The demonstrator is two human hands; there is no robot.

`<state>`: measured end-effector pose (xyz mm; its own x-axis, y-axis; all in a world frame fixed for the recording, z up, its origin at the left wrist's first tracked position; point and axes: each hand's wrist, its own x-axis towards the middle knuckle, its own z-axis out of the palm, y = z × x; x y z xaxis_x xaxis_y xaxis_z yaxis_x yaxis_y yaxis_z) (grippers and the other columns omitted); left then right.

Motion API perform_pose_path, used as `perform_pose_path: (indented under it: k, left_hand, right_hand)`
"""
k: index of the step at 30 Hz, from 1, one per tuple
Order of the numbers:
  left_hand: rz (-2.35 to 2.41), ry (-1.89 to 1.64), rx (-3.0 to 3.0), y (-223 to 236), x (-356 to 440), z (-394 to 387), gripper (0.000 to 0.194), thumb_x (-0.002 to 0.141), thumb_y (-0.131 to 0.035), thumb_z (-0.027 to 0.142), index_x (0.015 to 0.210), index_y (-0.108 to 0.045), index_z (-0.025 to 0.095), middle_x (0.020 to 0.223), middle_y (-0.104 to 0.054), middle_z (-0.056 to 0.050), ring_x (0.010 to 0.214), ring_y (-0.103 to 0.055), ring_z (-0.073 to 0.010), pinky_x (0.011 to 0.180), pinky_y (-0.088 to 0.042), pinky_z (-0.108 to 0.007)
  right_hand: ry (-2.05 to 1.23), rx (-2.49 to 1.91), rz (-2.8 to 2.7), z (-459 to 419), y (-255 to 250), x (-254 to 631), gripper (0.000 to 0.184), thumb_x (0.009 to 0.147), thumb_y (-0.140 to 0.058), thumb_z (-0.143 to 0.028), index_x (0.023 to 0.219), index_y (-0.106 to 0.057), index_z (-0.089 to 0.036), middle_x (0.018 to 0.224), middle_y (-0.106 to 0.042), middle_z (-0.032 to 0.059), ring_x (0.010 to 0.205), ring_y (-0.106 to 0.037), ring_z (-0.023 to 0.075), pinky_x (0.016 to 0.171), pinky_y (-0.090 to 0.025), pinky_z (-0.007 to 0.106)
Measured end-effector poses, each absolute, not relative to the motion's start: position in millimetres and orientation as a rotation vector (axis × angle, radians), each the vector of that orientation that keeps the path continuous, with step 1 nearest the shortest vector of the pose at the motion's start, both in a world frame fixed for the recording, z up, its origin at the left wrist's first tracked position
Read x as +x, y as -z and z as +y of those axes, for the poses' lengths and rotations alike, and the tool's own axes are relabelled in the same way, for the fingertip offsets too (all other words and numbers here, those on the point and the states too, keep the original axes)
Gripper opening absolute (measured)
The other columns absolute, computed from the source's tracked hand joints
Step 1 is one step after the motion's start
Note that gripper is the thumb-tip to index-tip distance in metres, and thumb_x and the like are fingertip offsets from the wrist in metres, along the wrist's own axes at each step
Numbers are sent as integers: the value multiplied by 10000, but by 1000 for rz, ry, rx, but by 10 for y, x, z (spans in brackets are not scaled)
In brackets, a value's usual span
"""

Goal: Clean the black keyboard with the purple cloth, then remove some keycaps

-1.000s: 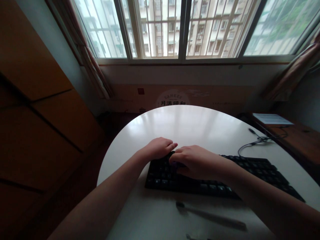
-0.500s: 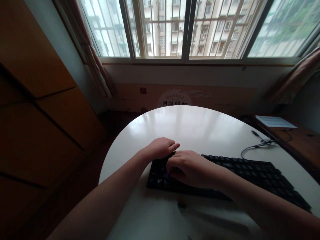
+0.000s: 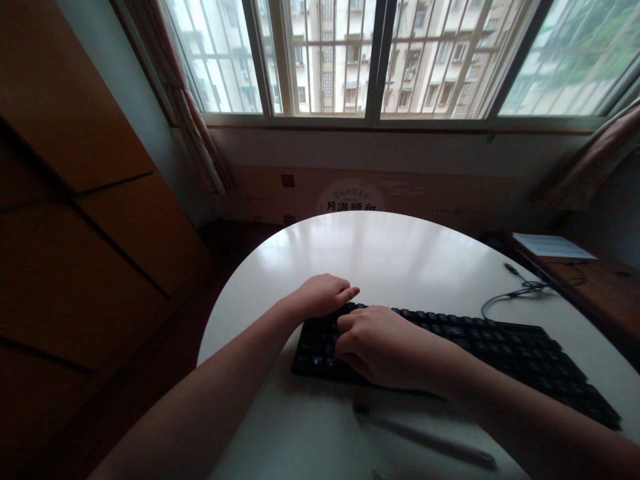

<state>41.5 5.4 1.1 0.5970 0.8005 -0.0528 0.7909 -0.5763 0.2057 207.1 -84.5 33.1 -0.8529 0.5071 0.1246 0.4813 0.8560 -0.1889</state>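
A black keyboard (image 3: 480, 343) lies across the white round table. At its far left corner, my left hand (image 3: 325, 295) is closed over the edge, with one fingertip sticking out to the right. My right hand (image 3: 383, 341) is over the left part of the keys, its fingers curled in and pressed together. Whatever those fingers hold, if anything, is hidden beneath them. On the near side of the keyboard lies a slender dark tool (image 3: 433, 440) with a darker head at its left end; it is blurred.
A black cable (image 3: 520, 290) is coiled loosely behind the keyboard's right end. The curved rim of the white table (image 3: 360, 217) faces the window. A brown desk (image 3: 610, 273) with a paper sheet (image 3: 554, 245) stands at right, an orange-brown cabinet (image 3: 125, 233) at left.
My right hand has shifted slightly toward me and turned a little, uncovering more keys beyond it. My left hand stays on the keyboard's corner.
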Motion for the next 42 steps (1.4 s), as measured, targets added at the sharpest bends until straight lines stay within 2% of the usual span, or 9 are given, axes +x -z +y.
perform_pose_path:
  k: [4,12,17,24,29,35,39,42]
  left_hand:
    - [1338,-55,2609,-14,419,51,537,968,-302,557,848,-688,202,830,-709,-68,743,-618,-217,604,-376,-290]
    - [1301,-61,2625,-11,416,63,571,983,-257,551,838,-682,199,851,-716,-78,746,-616,-226,605,-363,-298]
    - [1317,-59,2624,2,411,69,569,984,-255,558,853,-680,203,859,-716,-74,740,-618,-222,596,-352,-290]
    - [1317,-38,2642,1,421,70,566,987,-262,548,868,-693,201,891,-726,-81,786,-627,-234,640,-376,-295]
    - [1312,-42,2637,-7,416,66,561,989,-263,544,879,-690,197,893,-725,-78,792,-632,-230,638,-374,-290]
    - [1301,-76,2635,16,402,77,573,984,-263,561,852,-693,205,869,-721,-69,766,-627,-227,615,-364,-294]
    - [1282,-93,2643,18,394,80,559,983,-278,550,832,-689,202,832,-714,-66,737,-624,-222,587,-353,-298]
    - [1276,-92,2643,-4,392,74,539,985,-294,524,827,-694,200,834,-717,-66,750,-630,-221,604,-375,-298]
  right_hand:
    - [-240,-810,-2853,-844,-307,2065,190,843,-570,-160,705,-694,-198,764,-631,9,606,-474,117,551,-258,279]
    - [-15,-1007,-2785,-991,-238,1900,132,797,-556,-97,729,-657,-148,754,-608,59,637,-485,151,541,-253,312]
    - [-159,-874,-2866,-943,-283,1969,167,830,-574,-135,678,-639,-163,728,-603,17,577,-441,119,547,-266,304]
    - [-10,-966,-2801,-955,-233,1908,157,812,-563,-89,690,-639,-154,739,-607,34,642,-477,157,546,-251,313]
    - [-170,-848,-2860,-930,-293,2007,198,863,-540,-135,696,-644,-155,761,-627,26,612,-502,133,592,-334,302]
    - [-317,-767,-2830,-852,-309,2157,83,842,-608,-210,850,-690,-196,944,-647,53,852,-581,196,760,-421,316]
    - [-411,-762,-2788,-818,-394,2207,91,842,-565,-132,846,-632,-193,918,-642,34,837,-563,170,767,-418,301]
    - [-550,-802,-2703,-812,-564,2284,75,818,-557,-117,844,-558,-187,834,-617,8,725,-520,130,663,-396,262]
